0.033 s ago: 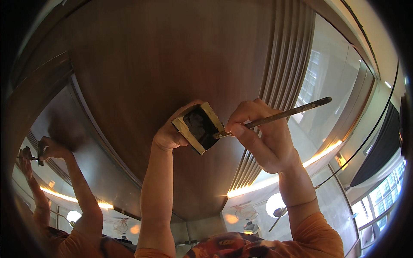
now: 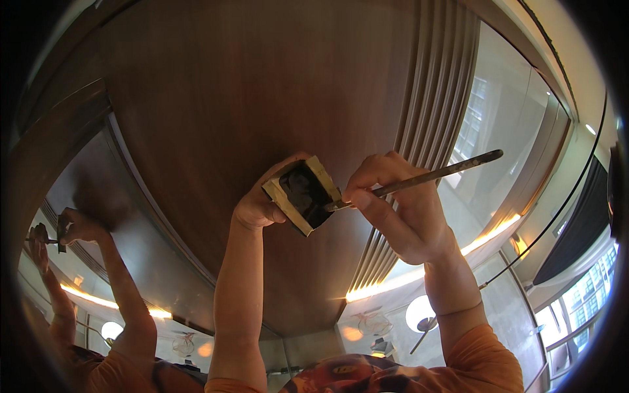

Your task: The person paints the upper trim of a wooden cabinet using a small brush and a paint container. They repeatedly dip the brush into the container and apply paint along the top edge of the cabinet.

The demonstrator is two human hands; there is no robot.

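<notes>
My left hand (image 2: 252, 206) is closed round a small square container (image 2: 301, 191) with pale yellow rims and a dark, wet-looking inside. My right hand (image 2: 400, 209) pinches a long thin brush (image 2: 452, 169) with a stained handle. The brush's lower end meets the container's right inner edge; its bristles are hard to make out. Both hands are raised against a brown wood-look panel (image 2: 282, 78), beside a band of vertical ridges (image 2: 432, 78).
A glossy side panel (image 2: 131, 190) at left reflects my arms and hands. Glossy pale surfaces (image 2: 498, 118) are at right, with a light strip (image 2: 491, 232), a black cable (image 2: 557, 216), a dark draped sheet (image 2: 576, 216) and a bright window (image 2: 583, 308) beyond.
</notes>
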